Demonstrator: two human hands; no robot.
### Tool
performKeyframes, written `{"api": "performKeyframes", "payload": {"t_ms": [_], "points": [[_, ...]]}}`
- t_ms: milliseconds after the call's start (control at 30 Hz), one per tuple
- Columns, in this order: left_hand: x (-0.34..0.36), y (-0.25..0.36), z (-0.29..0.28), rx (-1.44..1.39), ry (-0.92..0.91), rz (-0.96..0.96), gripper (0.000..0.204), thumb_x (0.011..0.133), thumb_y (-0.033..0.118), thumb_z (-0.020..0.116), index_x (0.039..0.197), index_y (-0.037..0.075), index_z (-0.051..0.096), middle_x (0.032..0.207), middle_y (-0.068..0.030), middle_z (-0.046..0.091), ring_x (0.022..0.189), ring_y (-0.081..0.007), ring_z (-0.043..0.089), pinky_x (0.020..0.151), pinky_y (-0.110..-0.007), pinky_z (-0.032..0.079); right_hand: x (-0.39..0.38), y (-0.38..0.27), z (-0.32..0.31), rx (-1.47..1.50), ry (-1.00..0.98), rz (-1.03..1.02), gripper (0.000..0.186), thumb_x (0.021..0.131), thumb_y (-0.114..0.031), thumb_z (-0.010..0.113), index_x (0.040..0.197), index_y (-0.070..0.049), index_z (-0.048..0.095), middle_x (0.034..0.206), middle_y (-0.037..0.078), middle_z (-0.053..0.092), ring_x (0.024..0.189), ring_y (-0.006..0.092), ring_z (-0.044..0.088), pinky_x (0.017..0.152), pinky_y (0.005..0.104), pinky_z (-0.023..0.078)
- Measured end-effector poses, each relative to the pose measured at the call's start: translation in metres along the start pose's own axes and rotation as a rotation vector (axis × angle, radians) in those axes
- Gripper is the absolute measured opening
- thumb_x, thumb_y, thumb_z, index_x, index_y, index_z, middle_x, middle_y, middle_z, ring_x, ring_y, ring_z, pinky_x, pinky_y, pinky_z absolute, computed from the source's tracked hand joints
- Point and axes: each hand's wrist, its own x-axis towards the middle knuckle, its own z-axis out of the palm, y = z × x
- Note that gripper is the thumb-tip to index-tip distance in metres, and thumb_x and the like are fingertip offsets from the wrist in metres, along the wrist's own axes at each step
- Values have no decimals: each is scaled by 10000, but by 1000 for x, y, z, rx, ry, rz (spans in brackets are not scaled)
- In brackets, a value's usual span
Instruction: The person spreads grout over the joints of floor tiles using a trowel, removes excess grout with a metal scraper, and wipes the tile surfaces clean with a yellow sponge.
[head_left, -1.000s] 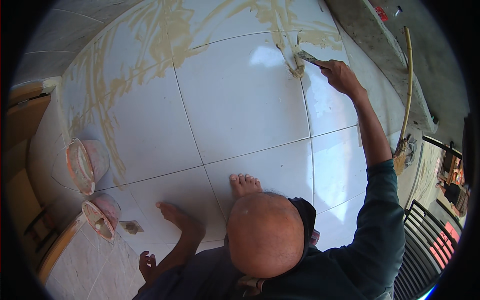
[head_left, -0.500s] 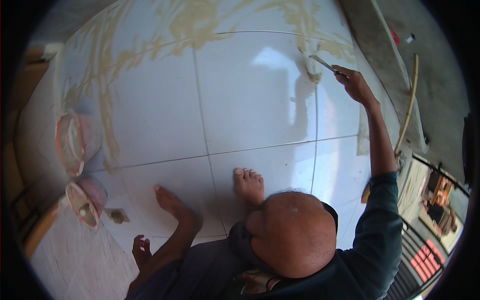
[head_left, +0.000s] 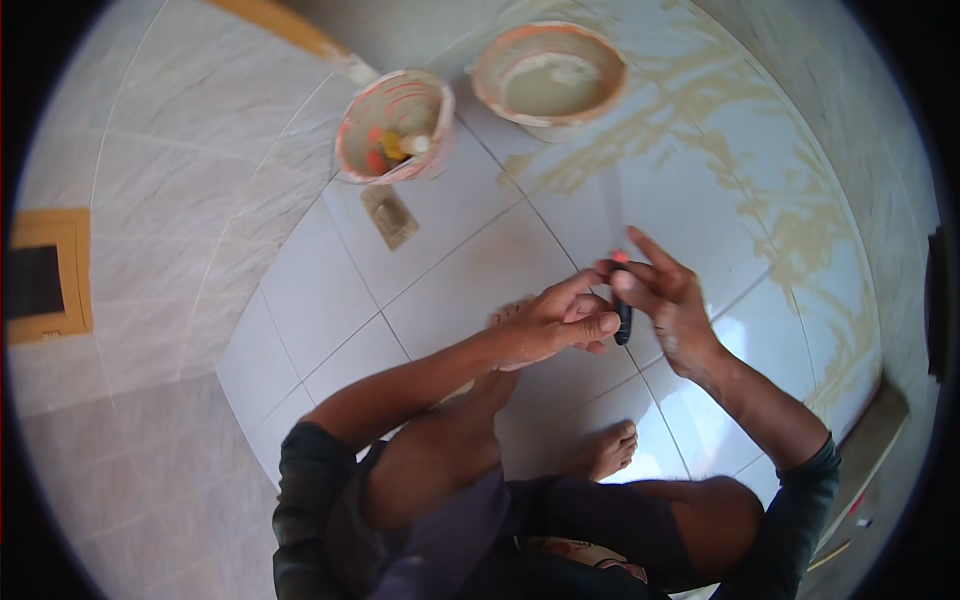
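My right hand is closed, thumb and fingers round the putty knife, its index finger stretched forward. The tool's black handle points back toward me. A red patch shows near its front end, and the blade beyond is only a faint blur. Beside it on the left is my left hand, with thumb and index finger extended and the other fingers loosely bent. Its fingertips meet the front of the handle. Both hands are above the white tiled floor, over my bare feet.
An orange-rimmed bucket holds a yellow-and-white object. To its right stands a wide tub with greyish paste. A small tan square plate lies on the tiles. Beige smears cover the far right joints. A marble-patterned wall rises left.
The view has swung left, bringing the buckets to the top middle. My right hand has come back from the far right with the putty knife, and my left hand has risen to meet it.
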Motion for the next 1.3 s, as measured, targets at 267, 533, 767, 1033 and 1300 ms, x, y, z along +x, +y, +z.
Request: {"api": "performKeyframes", "payload": {"t_ms": [267,533,767,1033,1300], "points": [[-107,10,-86,-160,480,277,447,1014,191,571,1391,73,363,1176,-114,588,1121,-276,638,973,-480,542,143,-20,140,-1161,-118,-792,405,963,-342,614,1107,36,589,955,250,655,911,401,669,731,456,563],[-172,10,-114,-48,718,300,477,991,189,598,1350,52,315,1138,-164,600,1085,-329,661,949,-473,553,285,-24,251,-1388,-241,-799,241,842,-232,684,985,-43,727,1044,182,685,975,365,683,776,471,539],[-146,-12,-120,-172,644,363,446,990,173,597,1332,81,325,1155,-160,612,1083,-343,661,954,-474,531,371,51,284,-1630,11,-634,194,845,-164,630,970,-58,735,1008,175,734,950,306,724,773,449,568],[-171,-7,-137,-50,676,272,494,999,146,566,1392,31,289,1166,-171,604,1062,-297,678,869,-372,543,322,-71,152,-1289,116,-882,223,875,-211,565,891,-33,699,965,179,693,904,377,656,820,457,532],[-164,0,-144,2,647,229,448,991,170,567,1356,59,333,1175,-156,611,1065,-288,673,891,-406,528,265,-103,17,-1506,83,-430,171,859,-143,618,971,-51,710,987,214,692,880,385,656,803,457,500]]}}
